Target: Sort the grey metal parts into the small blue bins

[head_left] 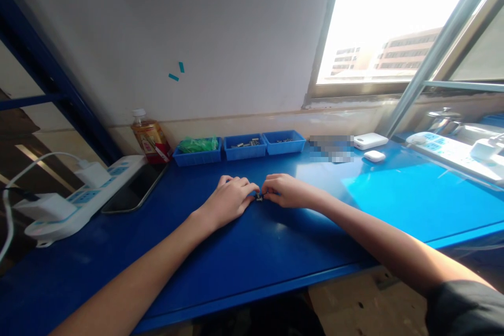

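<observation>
At the middle of the blue table (236, 257), a small shiny metal part (259, 197) sits between my fingertips, just above or on the surface. My left hand (232, 197) pinches it from the left with thumb and forefinger. From the right, my right hand (282, 190) has its fingers pressed together at the part's other side. The part is too small to name, and the fingertips cover much of it. Behind my hands stand a blue bin of small metal pieces (244, 153) and another blue bin (284, 144) with smaller metal bits.
A third blue bin (197, 157) holds a green plastic bag (199, 145). To the left are a bottle (148, 136), a phone (136, 189) and a power strip (88, 194). A white box (370, 140), a small white case (374, 156) and another power strip (452, 155) lie right.
</observation>
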